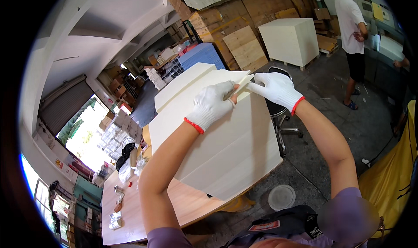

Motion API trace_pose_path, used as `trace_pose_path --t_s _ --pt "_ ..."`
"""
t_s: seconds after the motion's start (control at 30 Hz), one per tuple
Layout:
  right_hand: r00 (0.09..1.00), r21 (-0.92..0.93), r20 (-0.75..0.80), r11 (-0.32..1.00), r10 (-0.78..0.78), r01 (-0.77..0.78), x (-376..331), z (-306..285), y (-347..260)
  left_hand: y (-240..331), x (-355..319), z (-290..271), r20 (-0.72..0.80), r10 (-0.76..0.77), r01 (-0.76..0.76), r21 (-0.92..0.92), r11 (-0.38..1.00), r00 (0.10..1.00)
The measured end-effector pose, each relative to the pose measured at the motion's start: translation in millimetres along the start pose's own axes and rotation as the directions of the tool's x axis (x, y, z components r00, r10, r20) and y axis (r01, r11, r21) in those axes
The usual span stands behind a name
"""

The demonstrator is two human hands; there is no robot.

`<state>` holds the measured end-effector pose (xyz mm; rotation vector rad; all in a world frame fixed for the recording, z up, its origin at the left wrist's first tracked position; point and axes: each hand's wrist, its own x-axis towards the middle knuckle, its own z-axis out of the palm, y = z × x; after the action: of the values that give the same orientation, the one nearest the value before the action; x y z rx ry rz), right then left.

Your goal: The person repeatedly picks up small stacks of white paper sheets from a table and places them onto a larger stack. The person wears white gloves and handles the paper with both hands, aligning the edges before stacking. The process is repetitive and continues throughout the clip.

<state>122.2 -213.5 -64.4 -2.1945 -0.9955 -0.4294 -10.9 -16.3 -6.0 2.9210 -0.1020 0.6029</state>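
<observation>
A tall stack of large off-white paper sheets [226,152] stands on the wooden table, its upper layers stepped back from one another. At the stack's top right corner several sheets [237,77] are lifted and bent, with gaps between them. My left hand [213,102], in a white knit glove with a red cuff and bare fingertips, is closed at the edge of these sheets. Across from it my gloved right hand [276,89] pinches their corner between thumb and fingers. The tips of the right fingers are partly hidden.
The wood-topped table [187,204] carries small items and plastic bags on its left. A wheeled stool [281,117] stands behind the stack. Another pale stack [289,41] sits on a pallet. A person [350,30] stands at a machine, far right. A round lid [281,197] lies below.
</observation>
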Motion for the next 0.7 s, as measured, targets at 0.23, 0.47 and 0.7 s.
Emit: trace_pose_path --t_s 0.23,0.47,0.7 --pt "0.981 -0.147 -0.033 0.972 -0.193 0.186 10.3 -2.7 6.1 -0.8 22.0 2.4 0.040 -0.063 0.059 0.091 0.994 0.997" --pt "0.984 0.202 -0.136 0.969 -0.114 0.141 20.5 5.9 -7.3 -5.4 15.7 -5.2 0.111 -0.038 0.048 -0.089 0.995 0.993" --pt "0.981 0.534 -0.177 0.845 0.083 0.025 18.5 29.3 -7.8 -12.8 10.4 -4.4 0.133 -0.050 0.091 -0.328 0.940 0.990"
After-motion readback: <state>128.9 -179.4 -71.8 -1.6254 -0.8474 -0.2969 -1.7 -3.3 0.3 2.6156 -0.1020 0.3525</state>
